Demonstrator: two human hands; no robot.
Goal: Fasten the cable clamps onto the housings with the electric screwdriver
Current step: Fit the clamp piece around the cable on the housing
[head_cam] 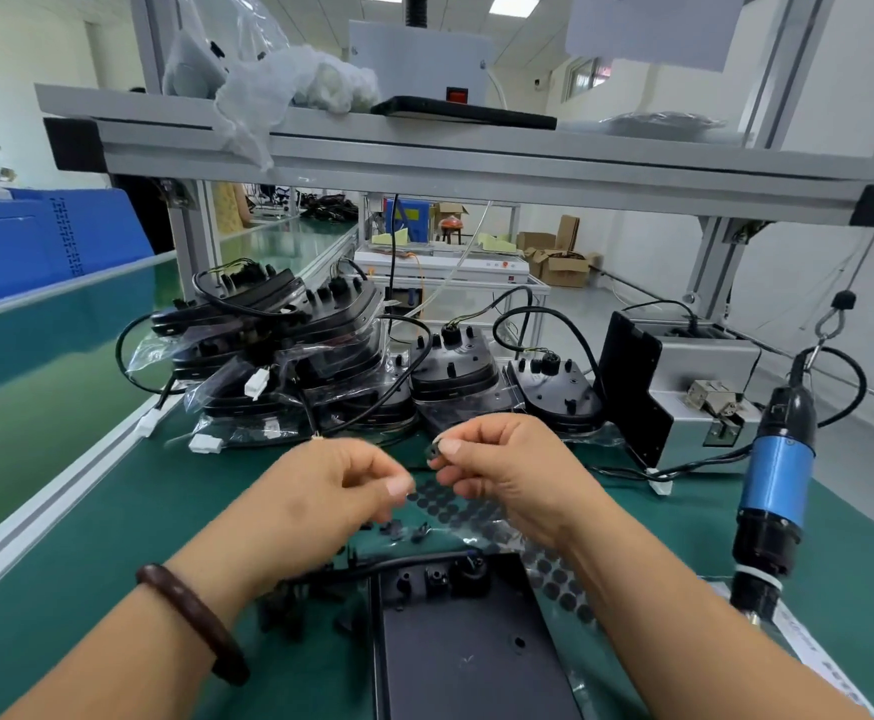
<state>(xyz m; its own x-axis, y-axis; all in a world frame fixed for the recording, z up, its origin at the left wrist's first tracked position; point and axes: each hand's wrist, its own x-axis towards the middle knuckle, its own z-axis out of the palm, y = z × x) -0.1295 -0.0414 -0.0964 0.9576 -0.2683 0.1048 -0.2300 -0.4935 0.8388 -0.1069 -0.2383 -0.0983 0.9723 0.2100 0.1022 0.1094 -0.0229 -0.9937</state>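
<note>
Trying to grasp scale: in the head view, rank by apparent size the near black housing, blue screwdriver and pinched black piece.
1. Black housing, though being nearest the camera inflates it.
2. Blue screwdriver.
3. Black piece pinched by the right hand, far smallest.

Over a green mat (pixel 112 511), the right hand (pixel 507 472) pinches a small black cable clamp (pixel 434 452); the left hand (pixel 330 493), blurred, curls beside it. A black housing (pixel 466 646) lies below; a blue electric screwdriver (pixel 775 475) hangs at right.

Housing (pixel 466 652) matt black plastic — mat (pixel 112 511) green, smooth — screwdriver (pixel 775 475) glossy blue.
</note>
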